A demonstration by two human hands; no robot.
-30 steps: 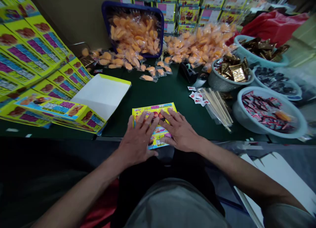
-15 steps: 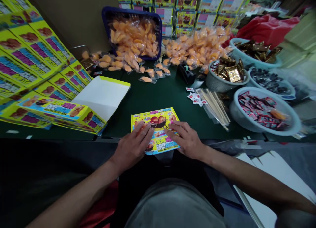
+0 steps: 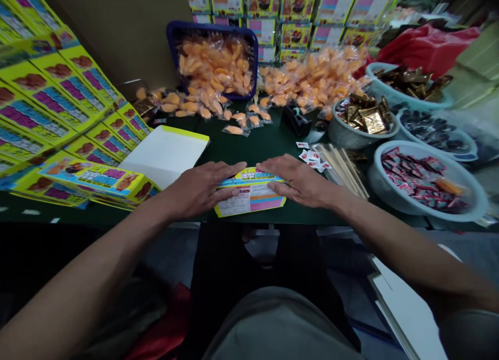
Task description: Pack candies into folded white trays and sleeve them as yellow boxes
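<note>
A yellow and blue printed cardboard box (image 3: 253, 200) stands near the table's front edge, its pink, orange and white striped side facing me. My left hand (image 3: 200, 188) grips its left end, thumb on the near side and fingers over the top. From the right, my right hand (image 3: 300, 180) holds the other end in the same way. Much of the box's top is hidden under the fingers. Just right of it lie wooden sticks (image 3: 343, 167) in a clear bag and several small white-and-red sachets (image 3: 312, 156).
Stacked printed boxes (image 3: 58, 100) rise at the left beside an open box (image 3: 166, 152). A blue basket (image 3: 254, 63) and a heap of bagged orange pieces (image 3: 312, 79) lie behind. A tape dispenser (image 3: 297, 121) and basins of wrapped packets (image 3: 429, 209) stand at right.
The box has been tilted up, so its striped side now faces me instead of its picture face. Both hands have moved up and away from me with it, thumbs now on the near side.
</note>
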